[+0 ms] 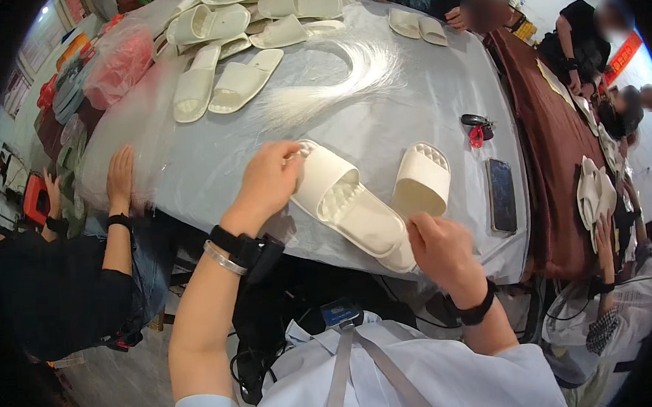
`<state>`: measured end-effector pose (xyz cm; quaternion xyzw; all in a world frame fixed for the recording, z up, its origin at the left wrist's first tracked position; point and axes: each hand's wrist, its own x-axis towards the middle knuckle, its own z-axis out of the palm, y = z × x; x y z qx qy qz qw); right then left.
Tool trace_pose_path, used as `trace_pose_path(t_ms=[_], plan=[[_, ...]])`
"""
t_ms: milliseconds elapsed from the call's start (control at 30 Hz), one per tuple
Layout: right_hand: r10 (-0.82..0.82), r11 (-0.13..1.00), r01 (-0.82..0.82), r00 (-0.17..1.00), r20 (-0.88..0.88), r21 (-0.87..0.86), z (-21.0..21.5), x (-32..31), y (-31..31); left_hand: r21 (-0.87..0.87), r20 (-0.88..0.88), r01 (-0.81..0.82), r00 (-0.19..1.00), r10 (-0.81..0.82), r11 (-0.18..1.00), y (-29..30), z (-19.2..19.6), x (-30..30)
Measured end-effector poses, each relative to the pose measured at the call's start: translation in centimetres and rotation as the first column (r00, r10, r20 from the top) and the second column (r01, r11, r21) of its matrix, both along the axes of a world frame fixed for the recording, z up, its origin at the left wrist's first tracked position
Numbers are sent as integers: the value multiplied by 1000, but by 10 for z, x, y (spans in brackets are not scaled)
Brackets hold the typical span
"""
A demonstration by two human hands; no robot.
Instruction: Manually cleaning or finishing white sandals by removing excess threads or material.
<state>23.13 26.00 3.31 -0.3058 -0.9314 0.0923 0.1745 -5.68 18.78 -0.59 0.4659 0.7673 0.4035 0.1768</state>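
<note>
A cream slipper with a dimpled footbed lies slantwise in front of me, its heel end overlapping a second cream slipper. My left hand is closed with its fingertips pinching the toe end of the first slipper. My right hand is also closed, thumb and fingers pressed together at the heel end where both slippers meet; which edge it grips is partly hidden. Beyond them a fanned bundle of thin whitish strands curves across the grey plastic-covered table.
A pile of cream slippers sits at the far left, and another pair at the back. On the right lie a phone and dark keys with a red tag. At left, a co-worker's hand rests on clear plastic bags.
</note>
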Motion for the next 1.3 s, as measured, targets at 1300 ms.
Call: trace_pose_path(t_ms=[1300], plan=[[629, 758, -640, 768, -118, -129, 23, -9, -26, 256, 430, -39, 899, -78, 966, 22, -4, -12]])
